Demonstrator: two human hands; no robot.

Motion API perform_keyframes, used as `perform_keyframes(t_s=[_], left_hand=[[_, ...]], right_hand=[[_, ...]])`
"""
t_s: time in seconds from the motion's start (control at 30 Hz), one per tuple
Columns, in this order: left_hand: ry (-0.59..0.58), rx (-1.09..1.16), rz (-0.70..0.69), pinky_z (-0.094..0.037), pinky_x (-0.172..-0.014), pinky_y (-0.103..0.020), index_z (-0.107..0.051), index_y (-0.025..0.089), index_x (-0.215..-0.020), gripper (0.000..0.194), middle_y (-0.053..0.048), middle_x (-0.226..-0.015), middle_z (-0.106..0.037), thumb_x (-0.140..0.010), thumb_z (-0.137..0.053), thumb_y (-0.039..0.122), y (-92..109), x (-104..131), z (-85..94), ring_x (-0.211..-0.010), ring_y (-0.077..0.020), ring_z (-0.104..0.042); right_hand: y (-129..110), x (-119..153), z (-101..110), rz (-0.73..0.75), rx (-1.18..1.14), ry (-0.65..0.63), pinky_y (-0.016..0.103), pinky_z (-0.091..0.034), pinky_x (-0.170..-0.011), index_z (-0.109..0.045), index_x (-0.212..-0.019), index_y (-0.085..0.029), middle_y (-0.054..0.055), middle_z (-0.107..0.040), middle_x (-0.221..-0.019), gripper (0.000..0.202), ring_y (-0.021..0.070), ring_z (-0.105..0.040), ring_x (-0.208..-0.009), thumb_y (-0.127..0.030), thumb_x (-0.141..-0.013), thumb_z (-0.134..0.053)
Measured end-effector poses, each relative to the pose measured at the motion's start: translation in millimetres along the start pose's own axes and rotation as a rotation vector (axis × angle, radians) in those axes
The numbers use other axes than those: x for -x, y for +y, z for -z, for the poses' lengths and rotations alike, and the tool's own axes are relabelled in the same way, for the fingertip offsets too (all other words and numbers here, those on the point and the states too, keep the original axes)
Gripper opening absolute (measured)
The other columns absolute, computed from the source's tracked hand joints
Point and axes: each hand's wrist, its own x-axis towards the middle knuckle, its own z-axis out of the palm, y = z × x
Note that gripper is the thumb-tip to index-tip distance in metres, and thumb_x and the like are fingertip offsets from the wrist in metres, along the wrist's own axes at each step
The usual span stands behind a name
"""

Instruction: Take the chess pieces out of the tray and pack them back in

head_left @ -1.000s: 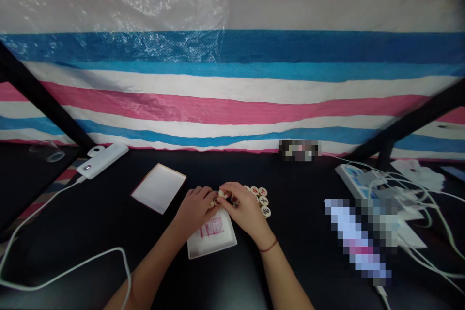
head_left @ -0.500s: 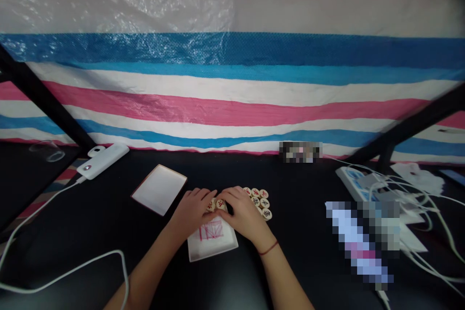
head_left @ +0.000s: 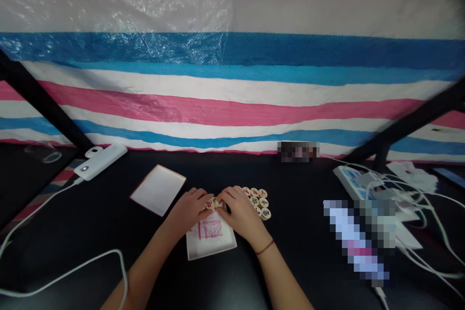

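Both hands meet over the far end of a shallow white box (head_left: 209, 252), which has pink lines on a sheet inside it. Between them lies a short row of round Chinese chess pieces (head_left: 209, 204) with written characters facing up. My left hand (head_left: 191, 209) closes on the row's left end, thumb on the near side and fingers on the far side. My right hand (head_left: 240, 210), a thin red band at its wrist, grips the right end the same way. Partly hidden behind my right hand, more chess pieces (head_left: 263, 202) sit in rows on the table.
To the left lies the box lid (head_left: 158, 190), inside up. A white device (head_left: 103, 161) with a cable stands at the back left. On the right are a power strip (head_left: 350, 181), tangled white cables and a blurred-out phone-like object (head_left: 354, 237). Striped sheeting (head_left: 232, 116) hangs behind.
The fingers have shifted slightly along the row of chess pieces, which sits a little farther back, showing more of the pink lines. The whole view has shifted a little.
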Motion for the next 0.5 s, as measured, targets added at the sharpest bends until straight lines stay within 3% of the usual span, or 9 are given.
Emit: perform_keyframes(t_s=[0.5], left_hand=[[-0.013,0.034,0.030,-0.046,-0.088,-0.037,-0.059,0.017,-0.120,0.035,-0.008,-0.107,-0.066,-0.087,-0.063,0.028,1.3,0.6,4.8,-0.098,-0.0236,-0.059]], right_hand=[[1.9,2.7,-7.5,0.008,-0.033,0.017,0.034,-0.044,-0.077,-0.055,-0.080,-0.020,0.004,-0.057,-0.087,0.018,0.0214,-0.052,-0.083,-0.003,-0.077,-0.057]])
